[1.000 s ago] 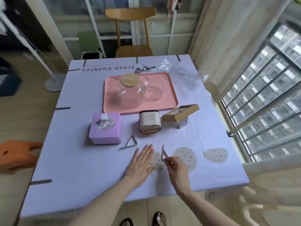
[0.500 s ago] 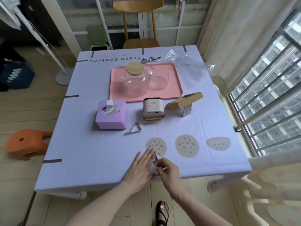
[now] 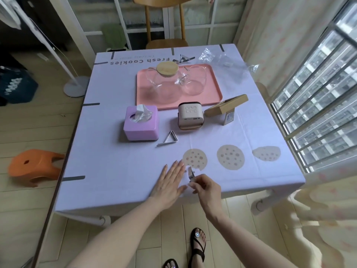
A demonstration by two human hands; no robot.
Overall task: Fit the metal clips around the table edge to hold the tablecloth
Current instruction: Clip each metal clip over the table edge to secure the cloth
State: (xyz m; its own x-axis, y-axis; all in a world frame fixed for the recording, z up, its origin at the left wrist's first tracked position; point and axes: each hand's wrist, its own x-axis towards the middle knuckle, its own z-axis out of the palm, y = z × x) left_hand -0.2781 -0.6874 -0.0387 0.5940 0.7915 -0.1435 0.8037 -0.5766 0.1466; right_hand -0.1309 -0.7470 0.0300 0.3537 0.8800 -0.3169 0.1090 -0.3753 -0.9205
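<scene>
A pale lilac tablecloth (image 3: pixel 116 171) with cookie prints covers the square table. My left hand (image 3: pixel 170 182) lies flat on the cloth near the front edge, fingers straight. Just right of it my right hand (image 3: pixel 206 187) pinches a small metal clip (image 3: pixel 190 173) that stands upright above the cloth. A second, triangular metal clip (image 3: pixel 169 139) lies loose on the cloth in front of the tissue box. More clips (image 3: pixel 183 59) lie at the far edge behind the tray.
A pink tray (image 3: pixel 214 93) holds a glass jug and a glass cup. A lilac tissue box (image 3: pixel 141 123), a small beige device (image 3: pixel 190 115) and a wooden frame (image 3: pixel 227 106) stand mid-table. Clear plastic wrap (image 3: pixel 228 64) lies far right. An orange stool (image 3: pixel 34 165) stands left, a window right.
Both hands have drawn back toward the table's front edge, the right one carrying the clip. The view has tilted down, showing my feet and the floor.
</scene>
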